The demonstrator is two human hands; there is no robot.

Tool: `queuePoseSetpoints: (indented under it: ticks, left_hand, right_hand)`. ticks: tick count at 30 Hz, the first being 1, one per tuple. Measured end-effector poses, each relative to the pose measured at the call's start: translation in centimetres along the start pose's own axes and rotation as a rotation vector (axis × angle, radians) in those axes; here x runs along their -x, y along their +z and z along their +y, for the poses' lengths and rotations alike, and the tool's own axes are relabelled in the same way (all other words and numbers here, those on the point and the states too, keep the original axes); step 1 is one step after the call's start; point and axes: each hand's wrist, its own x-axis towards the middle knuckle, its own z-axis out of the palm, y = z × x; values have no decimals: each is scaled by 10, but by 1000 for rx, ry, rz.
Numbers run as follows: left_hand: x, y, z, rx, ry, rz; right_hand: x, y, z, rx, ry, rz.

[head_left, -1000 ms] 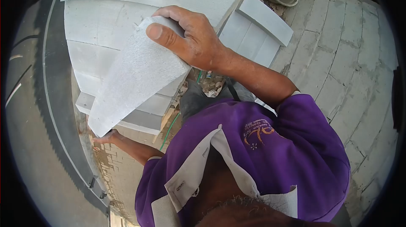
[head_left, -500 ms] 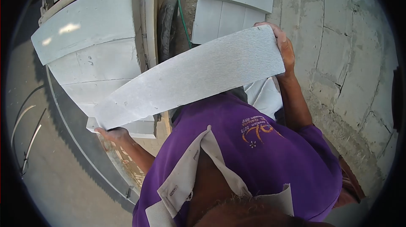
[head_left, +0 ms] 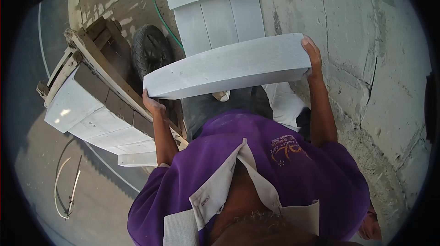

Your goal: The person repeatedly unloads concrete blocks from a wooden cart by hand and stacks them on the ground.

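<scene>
A long pale grey concrete block (head_left: 229,67) is held out level in front of my body, one end in each hand. At its left end my left hand (head_left: 154,104) is closed round the lower corner. My right hand (head_left: 312,55) grips the right end, with fingers over the top edge and side. Just beyond the block, a stack of similar blocks (head_left: 215,16) stands on the ground, one lying crosswise on top. To my left, more blocks (head_left: 105,129) lie stacked on a wooden cart (head_left: 110,71).
The cart's rubber wheel (head_left: 151,49) is beside my left hand. A green hose (head_left: 161,19) runs along the ground past the stack. A cracked concrete wall (head_left: 348,39) rises on the right. Bent strips (head_left: 68,191) lie on the pavement at lower left.
Both hands have carried the block away from the cart, swinging its left end right and forward. It now sits more level, close to the ground stack. My view has turned rightward.
</scene>
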Motion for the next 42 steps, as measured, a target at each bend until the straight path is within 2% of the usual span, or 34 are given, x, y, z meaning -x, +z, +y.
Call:
queuePoseSetpoints:
  ticks: [2, 5, 9, 12, 17, 22, 25, 27, 28, 30, 31, 33, 34, 35, 36, 37, 39, 40, 42]
  left_hand:
    - [-40, 31, -36, -37, -14, -73]
    - [-115, 74, -86, -177, 1, -13]
    - [-182, 140, -123, -226, 43, -72]
    - [-248, 174, -153, -266, 40, -35]
    - [-324, 220, -190, -258, 64, -67]
    - [-361, 256, -209, -364, 135, -120]
    - [-357, 277, -205, -466, 120, -110]
    - [-341, 296, -197, -871, 272, 8]
    - [-360, 294, -199, -991, 308, -35]
    - [-388, 296, -206, -947, 255, -58]
    - [-395, 302, -205, -909, 192, -73]
    - [-388, 322, -202, -852, 139, -129]
    - [-382, 325, -201, -797, 78, -171]
    - [-383, 323, -203, -842, 162, -237]
    - [-370, 325, -194, -878, 115, -258]
    - [-405, 308, -205, -897, 138, -308]
    - [-411, 295, -201, -929, 129, -317]
    - [-424, 289, -205, -842, 38, -392]
    - [-425, 286, -211, -830, 51, -410]
  right_hand:
    - [-34, -10, 38, -50, 80, 46]
    - [-94, -14, 110, -132, 160, 99]
    - [-182, -8, 211, -192, 209, 222]
    - [-247, -5, 287, -211, 260, 305]
    - [-333, 0, 368, -301, 312, 332]
    - [-366, 8, 374, -297, 316, 436]
    - [-370, 14, 380, -468, 329, 489]
    - [-365, 22, 387, -297, 275, 442]
    - [-363, 27, 387, -305, 264, 448]
    - [-351, 38, 391, -93, 35, 472]
    - [-338, 43, 393, -99, 30, 474]
    - [-311, 57, 405, 550, 121, 517]
    - [-303, 61, 430, 487, 216, 611]
    - [-296, 63, 451, 426, 314, 689]
    - [-290, 71, 456, 318, 283, 722]
    - [-285, 84, 459, 198, 263, 730]
    - [-288, 106, 448, -300, 601, 898]
    - [-287, 113, 458, -304, 622, 847]
    - [-293, 130, 481, -624, 711, 738]
